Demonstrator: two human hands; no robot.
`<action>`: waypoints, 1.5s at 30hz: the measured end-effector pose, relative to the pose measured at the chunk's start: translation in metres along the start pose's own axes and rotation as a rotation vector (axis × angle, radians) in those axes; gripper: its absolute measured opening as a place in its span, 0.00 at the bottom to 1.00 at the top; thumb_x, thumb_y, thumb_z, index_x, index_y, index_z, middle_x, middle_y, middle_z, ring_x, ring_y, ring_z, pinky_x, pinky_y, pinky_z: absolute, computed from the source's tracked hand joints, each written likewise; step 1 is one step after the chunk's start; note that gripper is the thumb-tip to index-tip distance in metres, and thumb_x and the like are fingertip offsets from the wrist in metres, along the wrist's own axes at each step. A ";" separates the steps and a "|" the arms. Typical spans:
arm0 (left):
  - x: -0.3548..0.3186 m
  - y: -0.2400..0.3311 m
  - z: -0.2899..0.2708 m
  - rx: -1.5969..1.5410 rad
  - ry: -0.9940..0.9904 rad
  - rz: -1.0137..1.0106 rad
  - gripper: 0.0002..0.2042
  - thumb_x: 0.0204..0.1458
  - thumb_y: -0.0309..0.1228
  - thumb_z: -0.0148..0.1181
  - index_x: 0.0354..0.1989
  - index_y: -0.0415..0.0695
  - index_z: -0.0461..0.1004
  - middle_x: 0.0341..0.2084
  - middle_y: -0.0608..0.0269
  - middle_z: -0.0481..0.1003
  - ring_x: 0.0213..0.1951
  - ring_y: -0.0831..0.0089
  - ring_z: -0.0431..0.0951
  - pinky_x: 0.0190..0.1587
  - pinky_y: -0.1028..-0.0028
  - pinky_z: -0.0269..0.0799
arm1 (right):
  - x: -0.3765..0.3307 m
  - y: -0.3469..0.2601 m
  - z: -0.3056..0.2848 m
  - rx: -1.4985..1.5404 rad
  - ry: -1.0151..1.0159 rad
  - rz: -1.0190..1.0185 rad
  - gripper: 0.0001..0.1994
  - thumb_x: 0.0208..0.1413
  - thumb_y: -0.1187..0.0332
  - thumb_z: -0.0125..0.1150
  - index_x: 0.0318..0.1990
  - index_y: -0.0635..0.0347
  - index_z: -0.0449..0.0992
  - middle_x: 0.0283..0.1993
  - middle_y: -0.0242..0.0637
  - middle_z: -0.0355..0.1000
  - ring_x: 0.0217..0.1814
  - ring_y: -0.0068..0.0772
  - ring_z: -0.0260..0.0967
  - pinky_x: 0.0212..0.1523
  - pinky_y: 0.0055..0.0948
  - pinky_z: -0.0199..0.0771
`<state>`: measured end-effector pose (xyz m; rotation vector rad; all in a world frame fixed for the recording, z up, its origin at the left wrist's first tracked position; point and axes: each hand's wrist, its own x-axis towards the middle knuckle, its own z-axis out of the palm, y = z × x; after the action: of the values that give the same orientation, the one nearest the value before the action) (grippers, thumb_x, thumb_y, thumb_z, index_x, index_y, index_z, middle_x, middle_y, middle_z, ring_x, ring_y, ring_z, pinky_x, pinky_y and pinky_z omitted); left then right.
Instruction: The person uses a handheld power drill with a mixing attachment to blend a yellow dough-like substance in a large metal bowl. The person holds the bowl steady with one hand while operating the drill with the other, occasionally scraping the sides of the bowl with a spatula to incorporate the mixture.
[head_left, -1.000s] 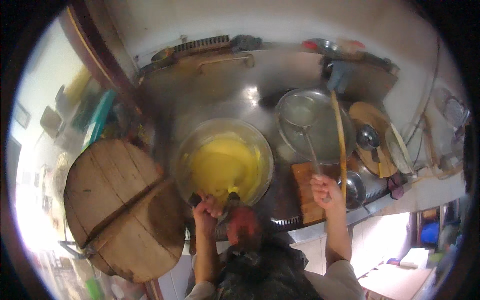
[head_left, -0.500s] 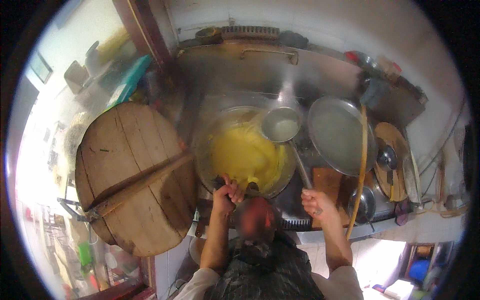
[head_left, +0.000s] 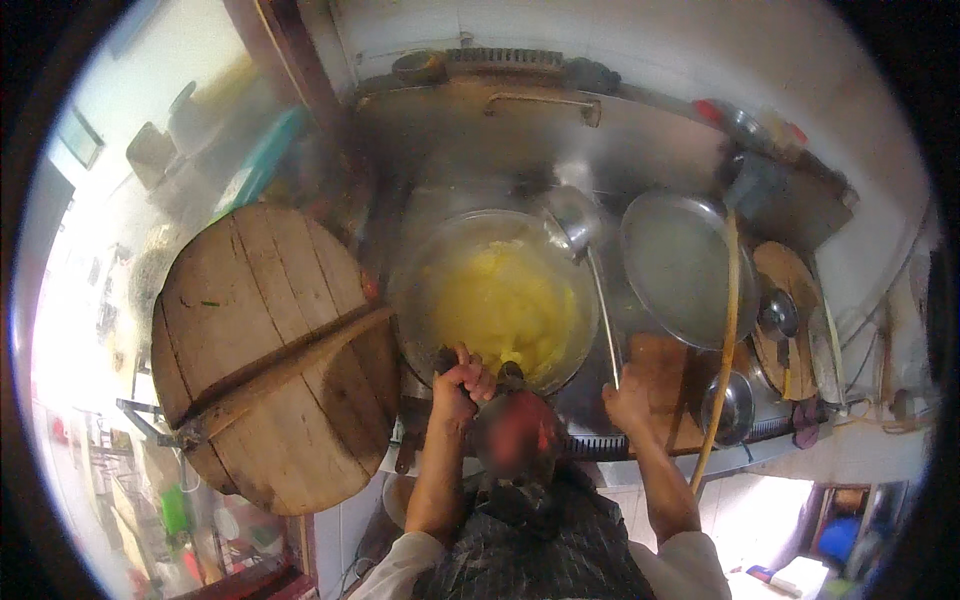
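Note:
A wide round wok (head_left: 405,345) in front of me holds a thick yellow mash (head_left: 500,300), with light steam over it. My right hand (head_left: 630,402) is closed round the long handle of a metal ladle (head_left: 575,222). The ladle's bowl is tilted at the wok's far right rim; whether liquid remains in it is hard to see. At the near rim my left hand (head_left: 463,388) has its fingers curled tight. A dark piece shows beside its thumb, but what it grips is hidden.
A large round wooden lid (head_left: 280,360) with a crossbar stands left of the wok. To the right are an oval metal basin (head_left: 680,270) of cloudy liquid, a long yellowish pole (head_left: 727,330), a wooden board (head_left: 662,385) and a small metal bowl (head_left: 728,410).
The ladle has gone from over the mash, with pale liquid in it, to the far right rim and tipped over. My right hand shifted slightly; the left hand stays nearly in place.

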<state>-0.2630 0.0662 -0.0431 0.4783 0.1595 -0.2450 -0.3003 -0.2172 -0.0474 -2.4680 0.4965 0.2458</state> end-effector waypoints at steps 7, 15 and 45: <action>0.004 0.001 0.020 0.055 0.042 -0.024 0.07 0.36 0.20 0.46 0.22 0.49 0.59 0.09 0.70 0.54 0.09 0.76 0.52 0.15 0.71 0.52 | -0.013 -0.005 -0.035 -0.022 0.168 -0.139 0.15 0.47 0.67 0.57 0.38 0.65 0.63 0.30 0.60 0.69 0.30 0.63 0.67 0.30 0.51 0.68; 0.009 -0.005 -0.002 0.138 -0.011 -0.032 0.12 0.37 0.24 0.47 0.32 0.55 0.68 0.11 0.73 0.53 0.12 0.77 0.52 0.17 0.75 0.51 | 0.053 0.075 -0.087 -0.027 0.524 -0.150 0.15 0.46 0.68 0.56 0.40 0.66 0.65 0.31 0.62 0.69 0.35 0.62 0.68 0.35 0.49 0.68; 0.017 -0.018 0.006 0.071 -0.025 -0.051 0.07 0.35 0.21 0.45 0.22 0.48 0.59 0.09 0.69 0.54 0.10 0.75 0.54 0.16 0.73 0.53 | -0.048 0.000 -0.107 1.987 -0.573 0.324 0.02 0.53 0.75 0.49 0.31 0.60 0.63 0.20 0.24 0.55 0.13 0.10 0.52 0.10 0.13 0.54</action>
<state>-0.2505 0.0446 -0.0491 0.5422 0.1392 -0.3073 -0.3373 -0.2664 0.0518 -0.3477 0.4537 0.3123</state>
